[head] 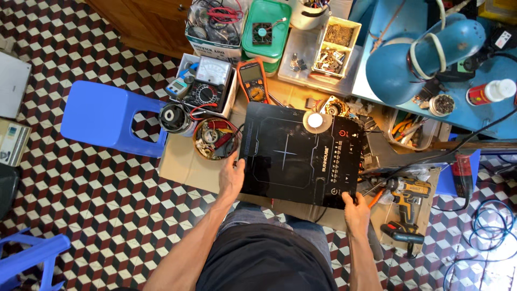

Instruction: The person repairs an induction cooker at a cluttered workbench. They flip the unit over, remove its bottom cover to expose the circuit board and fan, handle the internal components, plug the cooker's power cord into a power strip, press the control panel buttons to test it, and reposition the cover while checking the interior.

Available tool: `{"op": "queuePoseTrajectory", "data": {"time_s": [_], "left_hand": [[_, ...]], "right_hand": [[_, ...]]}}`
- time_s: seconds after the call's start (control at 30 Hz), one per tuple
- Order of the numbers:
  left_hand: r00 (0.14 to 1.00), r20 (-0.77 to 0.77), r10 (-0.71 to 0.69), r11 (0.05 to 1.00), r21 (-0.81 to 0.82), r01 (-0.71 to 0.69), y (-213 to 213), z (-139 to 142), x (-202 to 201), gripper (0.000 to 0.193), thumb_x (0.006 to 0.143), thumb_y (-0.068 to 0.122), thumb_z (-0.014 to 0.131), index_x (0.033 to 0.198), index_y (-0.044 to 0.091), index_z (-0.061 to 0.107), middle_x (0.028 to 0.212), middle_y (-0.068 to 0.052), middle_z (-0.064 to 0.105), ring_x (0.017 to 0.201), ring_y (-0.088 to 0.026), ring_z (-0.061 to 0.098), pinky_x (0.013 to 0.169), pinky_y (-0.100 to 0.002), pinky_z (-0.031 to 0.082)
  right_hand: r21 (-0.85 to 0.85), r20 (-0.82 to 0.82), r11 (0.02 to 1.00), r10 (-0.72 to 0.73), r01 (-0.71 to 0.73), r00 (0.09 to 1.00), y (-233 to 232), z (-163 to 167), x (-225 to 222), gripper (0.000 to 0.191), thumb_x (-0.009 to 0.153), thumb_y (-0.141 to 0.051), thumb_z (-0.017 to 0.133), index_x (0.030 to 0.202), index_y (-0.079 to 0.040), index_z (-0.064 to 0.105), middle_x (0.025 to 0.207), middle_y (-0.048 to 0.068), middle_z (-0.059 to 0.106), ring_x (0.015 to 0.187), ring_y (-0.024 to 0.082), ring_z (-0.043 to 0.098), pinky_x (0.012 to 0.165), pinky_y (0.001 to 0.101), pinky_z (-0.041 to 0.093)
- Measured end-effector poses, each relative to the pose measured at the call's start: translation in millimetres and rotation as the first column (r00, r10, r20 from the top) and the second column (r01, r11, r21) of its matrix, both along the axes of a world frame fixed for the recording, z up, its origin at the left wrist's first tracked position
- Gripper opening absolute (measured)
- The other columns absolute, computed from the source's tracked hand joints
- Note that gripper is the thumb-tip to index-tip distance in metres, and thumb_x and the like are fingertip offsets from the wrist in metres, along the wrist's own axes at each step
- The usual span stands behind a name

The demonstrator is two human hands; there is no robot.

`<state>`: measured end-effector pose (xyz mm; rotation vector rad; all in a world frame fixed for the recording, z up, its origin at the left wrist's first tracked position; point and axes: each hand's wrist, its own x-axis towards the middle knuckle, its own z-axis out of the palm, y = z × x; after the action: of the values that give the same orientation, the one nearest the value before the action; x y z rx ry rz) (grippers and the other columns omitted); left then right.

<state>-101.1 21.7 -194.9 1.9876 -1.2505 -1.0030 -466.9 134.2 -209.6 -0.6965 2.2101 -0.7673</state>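
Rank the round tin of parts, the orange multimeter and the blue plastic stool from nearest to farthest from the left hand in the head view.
From the left hand, at the black cooktop's left edge:
1. Round tin of parts, just above the hand.
2. Orange multimeter, farther up, slightly right.
3. Blue plastic stool, far left on the tiled floor.

Bare forearms and hands, no sleeves showing; black top above blue denim at the lap.

The blue desk lamp (pixel 425 54) hides part of the table behind it; the blue plastic chair (pixel 27 258) is cut off by the picture's edge.
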Motion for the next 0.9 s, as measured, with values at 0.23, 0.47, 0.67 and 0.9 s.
{"op": "queuePoseTrajectory", "data": {"time_s": [0.23, 0.47, 0.67, 0.9], "left_hand": [[0.998, -0.006, -0.056, 0.994, -0.093, 0.055, -21.3, 5.6, -15.6, 0.051, 0.098, 0.034, 0.058, 0.136, 0.000, 0.061, 0.133, -0.022, 0.064, 0.123, -0.038, 0.060, 0.103, -0.043, 0.047], [0.999, -0.004, -0.040, 0.999, -0.034, 0.040, -37.7, 10.5, -21.7, 0.055, 0.097, 0.035, 0.059, 0.139, -0.002, 0.060, 0.139, -0.024, 0.061, 0.130, -0.039, 0.056, 0.109, -0.043, 0.041], [0.983, -0.172, 0.059, 0.985, 0.172, -0.029, -41.1, 16.7, -31.7, 0.065, 0.093, 0.039, 0.057, 0.149, 0.005, 0.050, 0.139, -0.020, 0.062, 0.126, -0.034, 0.060, 0.105, -0.041, 0.044], [0.970, -0.193, 0.148, 0.938, 0.339, -0.076, -44.3, 32.1, -39.2, 0.079, 0.087, 0.055, 0.060, 0.153, 0.014, 0.047, 0.142, -0.014, 0.062, 0.126, -0.030, 0.060, 0.104, -0.041, 0.044]], "right_hand": [[-0.054, 0.002, 0.998, -0.025, 0.025, 1.000, -18.8, 23.4, -4.2, 0.060, 0.086, -0.032, 0.072, 0.133, 0.005, 0.062, 0.122, 0.020, 0.073, 0.111, 0.027, 0.068, 0.095, 0.0357, 0.051], [-0.047, -0.020, 0.998, -0.030, 0.029, 0.999, -56.1, 28.6, -3.3, 0.062, 0.085, -0.028, 0.073, 0.136, 0.004, 0.060, 0.124, 0.020, 0.072, 0.112, 0.027, 0.069, 0.097, 0.0352, 0.051], [-0.146, 0.106, 0.986, -0.064, 0.079, 0.992, -62.4, 27.2, -0.5, 0.064, 0.083, -0.025, 0.072, 0.139, 0.002, 0.059, 0.125, 0.017, 0.072, 0.112, 0.025, 0.068, 0.098, 0.0336, 0.050], [0.025, 0.115, 0.986, -0.168, 0.166, 0.979, -65.1, 27.9, 2.2, 0.066, 0.079, -0.024, 0.077, 0.138, 0.002, 0.062, 0.124, 0.018, 0.075, 0.111, 0.026, 0.070, 0.098, 0.0341, 0.052]]}}
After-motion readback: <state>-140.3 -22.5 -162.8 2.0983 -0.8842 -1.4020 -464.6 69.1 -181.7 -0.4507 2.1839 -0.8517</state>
